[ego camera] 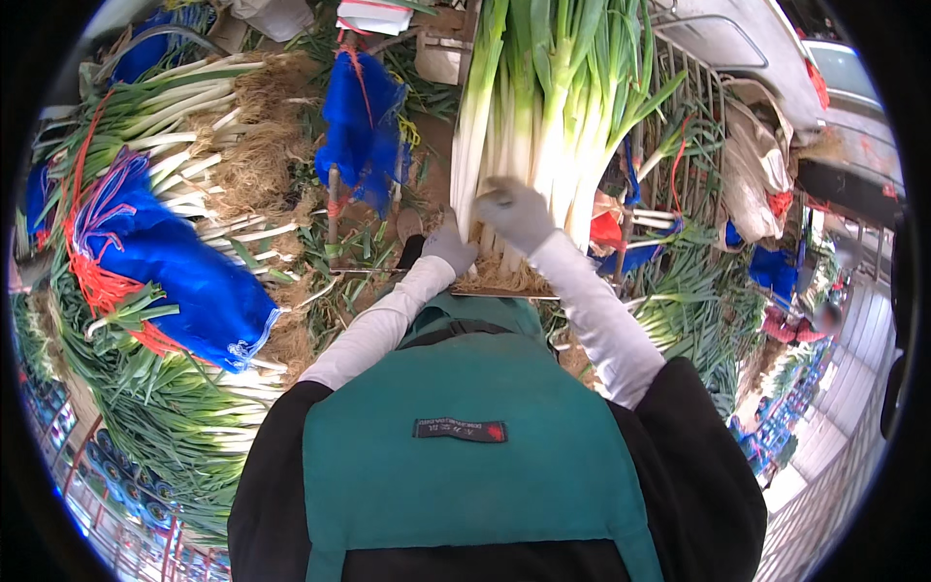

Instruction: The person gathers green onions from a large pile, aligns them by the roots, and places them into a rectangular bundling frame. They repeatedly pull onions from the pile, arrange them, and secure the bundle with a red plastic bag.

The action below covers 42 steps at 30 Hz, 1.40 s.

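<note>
A thick row of large green onions (545,124), white stalks with green tops, lies before me, its hairy roots (502,273) toward my body at the edge of a stand. My left hand (451,247), in a light grey glove, rests against the lower end of the leftmost stalks; its fingers are partly hidden, so its grip cannot be made out. Above the stalks' white parts is my right hand (513,211), gloved alike, blurred and with curled fingers. Whether it holds anything is not clear.
Heaped green onions (182,138) with matted roots lie at the left, a blue mesh bag (189,269) and red ties on them. Another blue mesh (360,124) hangs on a metal frame (333,218). At right are more onions (676,320), a woven sack (756,167) and a distant person (796,324).
</note>
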Available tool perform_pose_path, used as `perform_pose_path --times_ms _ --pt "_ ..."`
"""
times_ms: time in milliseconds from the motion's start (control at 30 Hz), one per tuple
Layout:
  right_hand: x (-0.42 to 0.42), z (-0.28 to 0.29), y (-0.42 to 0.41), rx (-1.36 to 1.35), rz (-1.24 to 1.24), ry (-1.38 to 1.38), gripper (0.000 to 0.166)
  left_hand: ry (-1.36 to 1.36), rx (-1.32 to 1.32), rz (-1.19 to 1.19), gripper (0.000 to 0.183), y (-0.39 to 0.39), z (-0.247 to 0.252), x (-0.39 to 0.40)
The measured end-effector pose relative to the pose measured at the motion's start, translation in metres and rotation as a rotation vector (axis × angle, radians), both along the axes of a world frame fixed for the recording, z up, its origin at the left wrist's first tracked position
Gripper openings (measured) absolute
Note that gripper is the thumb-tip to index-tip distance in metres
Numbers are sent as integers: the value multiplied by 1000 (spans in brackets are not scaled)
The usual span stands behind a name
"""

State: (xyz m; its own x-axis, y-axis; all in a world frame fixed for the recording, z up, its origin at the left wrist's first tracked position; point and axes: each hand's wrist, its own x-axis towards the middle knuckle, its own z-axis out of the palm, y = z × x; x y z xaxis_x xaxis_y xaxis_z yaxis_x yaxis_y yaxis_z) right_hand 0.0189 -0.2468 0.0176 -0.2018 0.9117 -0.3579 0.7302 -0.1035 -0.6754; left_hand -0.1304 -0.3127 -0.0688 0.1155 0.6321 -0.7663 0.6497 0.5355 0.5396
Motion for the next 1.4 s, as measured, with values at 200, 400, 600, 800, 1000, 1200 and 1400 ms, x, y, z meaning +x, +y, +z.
perform_pose_path --times_ms 200,400,600,800,1000,1200,1400 --pt "24 -23 -27 182 -239 -156 45 44 146 142 83 -10 -25 26" --pt "-12 -52 -15 142 -84 -194 44 -241 102 150 81 -10 -22 -3" --pt "67 17 -14 206 -359 -32 54 -547 257 235 121 4 -19 -19" --pt "40 -31 -43 124 -162 -180 73 21 1137 112 92 116 36 -30" --pt "65 -19 -45 87 -184 88 64 271 1352 -156 101 219 86 21" --pt "230 -57 83 435 -704 212 64 326 1108 -187 126 212 104 101" --pt "122 -15 211 651 -343 147 91 385 1036 -180 132 174 96 122"
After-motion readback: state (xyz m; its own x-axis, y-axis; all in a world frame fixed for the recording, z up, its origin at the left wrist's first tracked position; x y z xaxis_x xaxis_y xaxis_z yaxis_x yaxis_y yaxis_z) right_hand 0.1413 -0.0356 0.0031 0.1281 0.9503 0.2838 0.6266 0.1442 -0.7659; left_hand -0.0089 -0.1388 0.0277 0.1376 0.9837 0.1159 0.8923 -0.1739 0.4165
